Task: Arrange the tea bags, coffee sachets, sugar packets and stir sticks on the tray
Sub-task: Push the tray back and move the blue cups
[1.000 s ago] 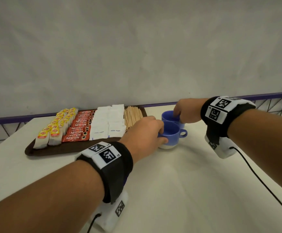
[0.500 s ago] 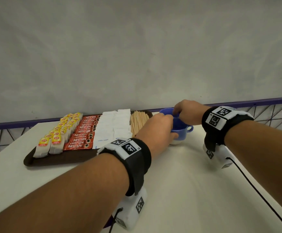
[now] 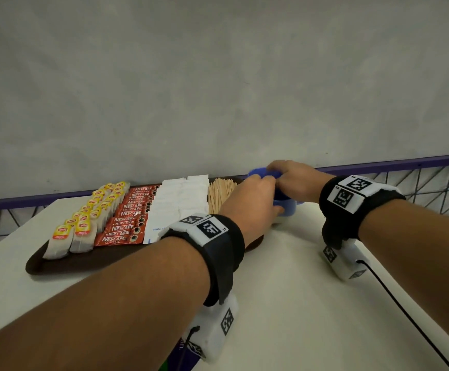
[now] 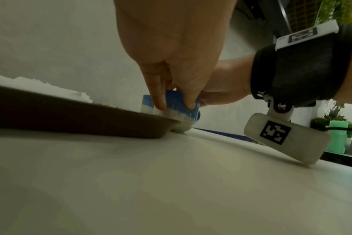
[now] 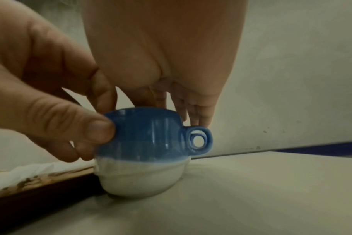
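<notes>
A dark brown tray (image 3: pixel 57 266) holds rows of yellow-tagged tea bags (image 3: pixel 84 226), red coffee sachets (image 3: pixel 129 220), white sugar packets (image 3: pixel 180 199) and wooden stir sticks (image 3: pixel 219 194). Off the tray's right end stand two blue-and-white cups. My left hand (image 3: pixel 252 199) grips the near cup (image 3: pixel 287 207), thumb (image 5: pixel 98 128) and fingers (image 4: pixel 159 98) on its blue wall (image 5: pixel 149 139). My right hand (image 3: pixel 293 178) reaches over from the right and holds the rim of the far cup (image 3: pixel 262 173), which is mostly hidden.
The white table (image 3: pixel 298 303) runs on to the right and front. A grey wall (image 3: pixel 218 89) and a purple rail (image 3: pixel 405 162) close off the back. A black cable (image 3: pixel 405 311) trails from my right wrist across the table.
Both hands have moved away from me with the cups, toward the far right corner of the tray, and have drawn close together. The rows on the tray have not moved.
</notes>
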The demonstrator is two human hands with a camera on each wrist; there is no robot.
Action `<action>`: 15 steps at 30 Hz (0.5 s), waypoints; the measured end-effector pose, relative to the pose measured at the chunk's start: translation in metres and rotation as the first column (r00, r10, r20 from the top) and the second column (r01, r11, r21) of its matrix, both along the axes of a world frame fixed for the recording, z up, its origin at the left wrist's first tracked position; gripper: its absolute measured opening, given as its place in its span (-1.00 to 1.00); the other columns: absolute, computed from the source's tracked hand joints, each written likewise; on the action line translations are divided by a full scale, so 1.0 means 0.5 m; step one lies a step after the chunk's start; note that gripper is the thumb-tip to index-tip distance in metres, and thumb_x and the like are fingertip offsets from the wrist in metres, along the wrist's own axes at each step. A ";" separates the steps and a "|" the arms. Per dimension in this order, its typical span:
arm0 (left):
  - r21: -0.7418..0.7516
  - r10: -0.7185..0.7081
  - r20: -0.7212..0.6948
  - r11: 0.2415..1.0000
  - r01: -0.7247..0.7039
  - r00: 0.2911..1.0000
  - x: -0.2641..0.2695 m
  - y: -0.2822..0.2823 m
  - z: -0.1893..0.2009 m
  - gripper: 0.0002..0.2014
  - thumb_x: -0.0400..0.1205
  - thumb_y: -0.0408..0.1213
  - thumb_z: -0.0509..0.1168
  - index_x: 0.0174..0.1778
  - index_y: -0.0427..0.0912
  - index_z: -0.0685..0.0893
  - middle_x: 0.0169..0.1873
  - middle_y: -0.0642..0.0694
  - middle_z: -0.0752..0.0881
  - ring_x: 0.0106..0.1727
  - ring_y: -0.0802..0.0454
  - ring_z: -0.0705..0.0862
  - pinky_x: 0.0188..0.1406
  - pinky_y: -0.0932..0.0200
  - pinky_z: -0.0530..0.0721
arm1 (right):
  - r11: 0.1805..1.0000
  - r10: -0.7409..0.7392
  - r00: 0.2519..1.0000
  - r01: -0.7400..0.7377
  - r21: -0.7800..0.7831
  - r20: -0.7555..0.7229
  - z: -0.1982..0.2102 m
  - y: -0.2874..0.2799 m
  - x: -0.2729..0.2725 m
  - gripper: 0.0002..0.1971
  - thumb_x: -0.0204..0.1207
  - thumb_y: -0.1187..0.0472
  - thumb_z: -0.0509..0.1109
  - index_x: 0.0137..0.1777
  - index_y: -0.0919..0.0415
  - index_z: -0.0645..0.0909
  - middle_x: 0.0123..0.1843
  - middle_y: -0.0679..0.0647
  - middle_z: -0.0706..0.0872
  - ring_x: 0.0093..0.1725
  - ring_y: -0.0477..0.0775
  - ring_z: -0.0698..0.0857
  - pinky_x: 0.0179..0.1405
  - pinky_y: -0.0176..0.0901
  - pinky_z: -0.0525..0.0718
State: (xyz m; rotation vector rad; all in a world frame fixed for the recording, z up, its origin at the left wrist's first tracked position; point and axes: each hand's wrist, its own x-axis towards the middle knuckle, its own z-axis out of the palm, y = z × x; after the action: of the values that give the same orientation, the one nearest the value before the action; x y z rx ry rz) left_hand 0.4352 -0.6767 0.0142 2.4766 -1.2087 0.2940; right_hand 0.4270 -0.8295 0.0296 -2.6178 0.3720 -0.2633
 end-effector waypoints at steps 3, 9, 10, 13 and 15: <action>0.044 -0.026 0.002 0.999 0.026 1.000 -0.030 0.022 0.001 -0.60 0.68 -0.11 0.37 0.35 -0.20 0.48 0.23 -0.12 0.48 0.12 -0.05 0.61 -0.01 0.21 0.48 | 0.997 -0.062 0.996 0.059 0.044 0.065 0.005 -0.016 -0.017 -0.57 0.65 0.37 0.19 0.50 0.22 0.56 0.43 0.27 0.64 0.26 0.25 0.65 0.09 0.00 0.64; 0.515 -0.119 0.028 0.853 0.088 0.992 -0.095 0.049 -0.020 -0.12 0.68 0.30 0.18 0.78 -0.07 -0.04 0.78 -0.21 -0.15 0.79 -0.23 -0.06 0.69 -0.13 0.17 | 0.993 0.025 0.997 -0.016 0.114 -0.079 0.000 -0.037 -0.068 -0.70 0.73 0.34 0.21 0.36 0.25 0.66 0.31 0.12 0.72 0.30 0.17 0.67 0.24 -0.05 0.62; 0.526 -0.113 0.027 0.847 0.082 0.993 -0.098 0.047 -0.021 -0.09 0.68 0.34 0.13 0.79 -0.05 -0.13 0.77 -0.20 -0.24 0.79 -0.21 -0.14 0.71 -0.13 0.06 | 0.989 0.056 0.996 -0.046 0.140 -0.068 -0.001 -0.037 -0.072 -0.71 0.75 0.31 0.19 0.32 0.26 0.69 0.30 0.11 0.73 0.31 0.18 0.69 0.27 -0.01 0.63; 0.502 -0.105 0.058 0.863 0.062 0.993 -0.098 0.037 -0.026 -0.08 0.69 0.37 0.04 0.79 -0.09 -0.19 0.77 -0.21 -0.24 0.79 -0.20 -0.18 0.76 -0.15 -0.07 | 0.982 0.096 0.995 -0.088 0.165 -0.038 0.002 -0.028 -0.075 -0.65 0.80 0.20 0.15 0.47 0.20 0.63 0.44 0.10 0.68 0.42 0.17 0.64 0.45 0.03 0.56; 0.493 -0.099 0.077 0.869 0.049 0.992 -0.097 0.033 -0.030 -0.08 0.70 0.38 0.02 0.79 -0.10 -0.21 0.77 -0.22 -0.22 0.79 -0.20 -0.19 0.77 -0.17 -0.08 | 0.987 0.119 0.990 -0.110 0.118 -0.077 0.006 -0.011 -0.074 -0.60 0.82 0.14 0.11 0.56 0.22 0.55 0.52 0.06 0.60 0.48 0.12 0.56 0.47 -0.05 0.47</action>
State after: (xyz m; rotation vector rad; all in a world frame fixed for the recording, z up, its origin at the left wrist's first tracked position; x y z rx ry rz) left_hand 0.3869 -0.6602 -0.0006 2.8568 -1.5812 0.0943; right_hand 0.3903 -0.8348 0.0327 -2.5324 0.2556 -0.0906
